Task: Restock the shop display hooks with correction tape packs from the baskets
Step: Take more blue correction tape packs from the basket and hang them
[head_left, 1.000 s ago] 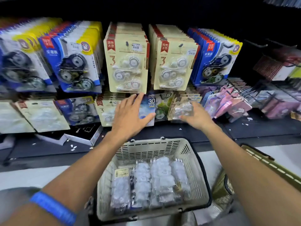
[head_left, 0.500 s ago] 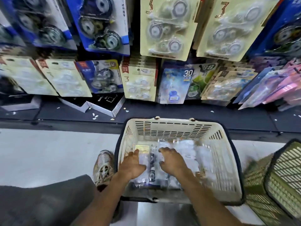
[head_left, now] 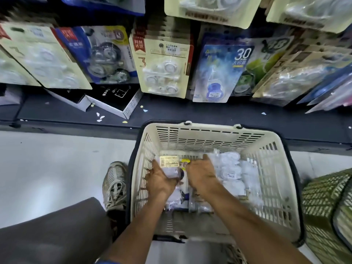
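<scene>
Both my hands are down inside the cream plastic basket (head_left: 270, 168) on the floor. My left hand (head_left: 159, 181) grips a clear correction tape pack (head_left: 170, 163) with a yellow label, lifted a little off the pile. My right hand (head_left: 202, 175) rests curled on the neighbouring packs; whether it holds one is hidden. More clear packs (head_left: 231, 168) lie to its right in the basket. Above, the display holds hanging packs: a cream "3" pack (head_left: 164, 62) and a blue "30" pack (head_left: 221, 67).
A green basket (head_left: 327, 210) stands at the right edge. My shoe (head_left: 114, 184) and knee (head_left: 57, 231) are left of the cream basket. A black-and-white box (head_left: 114, 100) lies on the dark base shelf (head_left: 171, 113), with paper scraps around it.
My hands came down from the display hooks into the basket. The left hand has since closed on a labelled pack and raised it. The view has tilted further down.
</scene>
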Motion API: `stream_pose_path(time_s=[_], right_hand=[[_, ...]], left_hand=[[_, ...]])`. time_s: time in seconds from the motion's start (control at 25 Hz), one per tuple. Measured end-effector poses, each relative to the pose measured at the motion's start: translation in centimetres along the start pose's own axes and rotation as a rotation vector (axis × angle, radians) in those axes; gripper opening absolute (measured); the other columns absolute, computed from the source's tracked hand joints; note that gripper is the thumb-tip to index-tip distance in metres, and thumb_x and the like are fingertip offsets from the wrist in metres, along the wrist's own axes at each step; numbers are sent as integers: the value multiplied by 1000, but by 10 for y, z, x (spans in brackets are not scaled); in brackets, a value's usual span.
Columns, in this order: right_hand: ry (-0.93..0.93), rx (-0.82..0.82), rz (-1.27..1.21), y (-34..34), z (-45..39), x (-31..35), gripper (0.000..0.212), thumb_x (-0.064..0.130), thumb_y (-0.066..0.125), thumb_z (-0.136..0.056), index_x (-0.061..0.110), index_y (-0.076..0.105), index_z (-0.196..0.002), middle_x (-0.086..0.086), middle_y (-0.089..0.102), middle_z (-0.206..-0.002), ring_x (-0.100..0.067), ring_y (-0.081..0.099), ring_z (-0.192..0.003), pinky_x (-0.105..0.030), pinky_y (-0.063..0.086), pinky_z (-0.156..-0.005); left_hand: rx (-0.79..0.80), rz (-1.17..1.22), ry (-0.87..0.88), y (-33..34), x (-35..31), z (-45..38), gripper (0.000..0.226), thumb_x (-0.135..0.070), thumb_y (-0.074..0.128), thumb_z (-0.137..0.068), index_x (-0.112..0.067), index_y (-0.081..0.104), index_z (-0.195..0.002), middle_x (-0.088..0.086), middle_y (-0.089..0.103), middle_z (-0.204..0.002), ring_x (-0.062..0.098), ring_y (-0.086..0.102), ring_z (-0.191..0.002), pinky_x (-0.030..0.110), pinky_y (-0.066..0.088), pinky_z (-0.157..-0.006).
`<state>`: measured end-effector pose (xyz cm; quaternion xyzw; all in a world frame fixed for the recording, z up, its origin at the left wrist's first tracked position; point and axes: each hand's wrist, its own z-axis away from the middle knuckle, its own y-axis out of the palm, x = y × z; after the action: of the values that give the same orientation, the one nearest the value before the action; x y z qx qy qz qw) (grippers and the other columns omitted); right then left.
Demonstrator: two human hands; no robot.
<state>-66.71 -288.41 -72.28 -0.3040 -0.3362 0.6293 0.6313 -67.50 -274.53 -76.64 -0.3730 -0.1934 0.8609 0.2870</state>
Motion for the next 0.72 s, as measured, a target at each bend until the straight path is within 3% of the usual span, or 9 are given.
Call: stream_pose_path(time_s=[0.08,0.12,0.24,0.36,0.44,0.52,0.6,0.68,0.72], right_hand=[[25,63,36,0,-2,-6,21,10,65,-92,12,66,-113,-3,69,-108,-18,65,-101,-33,46,-98],[43,104,-16,2,-3,-5,21,7,64,-93,9,66,-114,-5,67,-108,-19,65,-99,-33,51,-92],[148,134,-385,15,-15,0,22,2,52,-98,3,60,-118,-11,62,-116,-22,64,-100,-24,51,-75],[220,-41,-499,27,-33,1,33,7,56,-96,4,53,-129,-12,59,-127,-24,61,-110,-28,52,-90],[138,17,-441,28,-47,0,53,15,61,-92,6,43,-141,-11,54,-133,-25,55,-119,-36,48,-104],[118,169,-482,23,-60,-3,69,17,60,-90,8,30,-152,-12,51,-140,-25,55,-120,-36,51,-100],[105,308,-502,15,-73,-8,76,19,62,-89,11,25,-155,-13,45,-149,-25,53,-123,-33,49,-95],[93,380,-477,15,-84,-13,72,25,69,-86,13,35,-149,-9,48,-145,-25,52,-122,-33,45,-95],[96,383,-465,14,-87,-14,72,28,73,-84,14,40,-146,-8,51,-142,-25,53,-121,-33,47,-95]], left_hand=[[21,36,-64,-4,-10,7,96,-32,87,-77,-26,24,-149,0,63,-100,29,69,-84,46,63,-68],[36,61,-67,-6,-12,10,98,-27,86,-79,-22,21,-153,2,63,-107,28,69,-86,45,63,-72],[80,143,-81,-4,-8,13,111,-21,84,-81,-25,8,-161,11,46,-149,34,64,-113,48,59,-90],[61,131,-5,-2,6,9,115,-23,87,-78,-22,9,-163,13,25,-164,36,39,-143,47,41,-115],[78,166,-2,0,12,9,114,-25,87,-77,-24,13,-163,13,27,-163,36,43,-140,48,47,-111],[118,254,-42,1,13,9,111,-23,87,-74,-30,18,-161,11,31,-159,31,50,-130,44,56,-100],[133,330,-76,0,13,8,108,-18,85,-76,-28,19,-161,9,32,-158,22,51,-119,25,57,-89],[177,443,-132,3,15,2,101,-12,80,-82,-23,18,-161,8,31,-158,18,48,-118,4,47,-81],[199,510,-159,4,15,1,95,-9,76,-85,-21,20,-160,9,31,-158,19,47,-123,1,42,-84]])
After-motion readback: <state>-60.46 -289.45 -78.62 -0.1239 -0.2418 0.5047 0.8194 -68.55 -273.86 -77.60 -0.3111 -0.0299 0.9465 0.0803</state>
